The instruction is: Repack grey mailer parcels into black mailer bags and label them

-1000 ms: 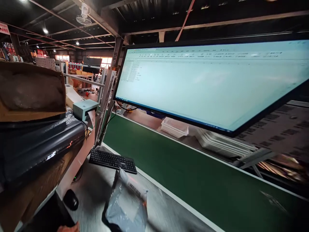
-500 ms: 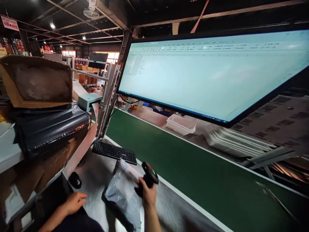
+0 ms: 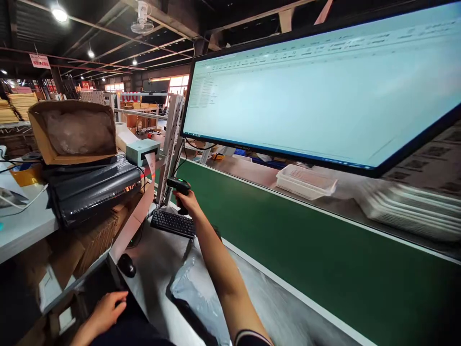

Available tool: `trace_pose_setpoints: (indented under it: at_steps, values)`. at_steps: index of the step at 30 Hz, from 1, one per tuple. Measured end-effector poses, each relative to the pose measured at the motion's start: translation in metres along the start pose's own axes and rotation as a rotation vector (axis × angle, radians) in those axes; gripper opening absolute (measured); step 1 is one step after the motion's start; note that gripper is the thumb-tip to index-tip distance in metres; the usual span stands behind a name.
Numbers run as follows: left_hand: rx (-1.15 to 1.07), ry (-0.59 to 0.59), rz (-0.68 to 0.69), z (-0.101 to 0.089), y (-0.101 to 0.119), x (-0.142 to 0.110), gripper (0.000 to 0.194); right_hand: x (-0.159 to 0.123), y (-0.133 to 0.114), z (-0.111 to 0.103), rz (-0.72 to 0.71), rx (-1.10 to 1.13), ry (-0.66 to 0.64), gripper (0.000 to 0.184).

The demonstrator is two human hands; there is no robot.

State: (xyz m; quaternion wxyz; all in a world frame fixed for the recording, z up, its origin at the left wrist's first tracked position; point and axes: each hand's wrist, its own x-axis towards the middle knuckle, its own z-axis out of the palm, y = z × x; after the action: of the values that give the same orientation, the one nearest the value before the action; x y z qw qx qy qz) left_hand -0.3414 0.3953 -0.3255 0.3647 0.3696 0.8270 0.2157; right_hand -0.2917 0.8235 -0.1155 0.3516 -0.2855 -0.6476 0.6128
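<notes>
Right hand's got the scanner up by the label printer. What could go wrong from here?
The right hand holds the scanner out over the keyboard, so a drop could strike the keys. The outstretched forearm passes above the grey poly bag and could drag it on the way back.

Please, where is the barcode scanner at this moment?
In the head view, the barcode scanner is held in the right hand, raised above the far end of the keyboard, just right of the label printer.
</notes>
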Motion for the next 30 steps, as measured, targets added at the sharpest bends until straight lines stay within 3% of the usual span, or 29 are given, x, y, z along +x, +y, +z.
trace_pose_setpoints:
  at_steps: [2,5,7,11,13,16,19,23,30]
  values:
    - [-0.001,0.031,0.011,-0.018,0.002,-0.012,0.066,0.001,0.002,-0.003,-0.003,0.004,-0.005,0.035]
    - [0.005,0.161,0.12,-0.072,0.024,-0.029,0.062,0.0,0.004,-0.007,0.002,0.009,-0.022,0.039]
    - [0.056,0.367,0.236,-0.121,0.049,-0.04,0.057,-0.001,0.005,-0.009,0.02,0.014,-0.03,0.041]
    - [0.273,0.891,0.466,-0.223,0.106,-0.049,0.05,-0.003,0.003,-0.014,0.048,0.024,-0.043,0.041]
    - [0.406,1.033,0.47,-0.265,0.132,-0.043,0.049,-0.006,0.002,-0.018,0.052,0.031,-0.059,0.04]
    - [0.589,1.052,0.323,-0.311,0.161,-0.026,0.05,-0.009,0.001,-0.025,0.044,0.043,-0.084,0.04]
    - [0.688,0.93,0.077,-0.339,0.181,-0.009,0.052,-0.011,0.001,-0.033,0.034,0.065,-0.099,0.043]
    - [0.693,0.831,-0.163,-0.354,0.195,0.002,0.053,-0.009,-0.001,-0.04,0.029,0.074,-0.119,0.043]
    - [0.591,0.818,-0.155,-0.372,0.192,0.006,0.056,0.004,-0.005,-0.042,0.027,0.028,-0.16,0.046]
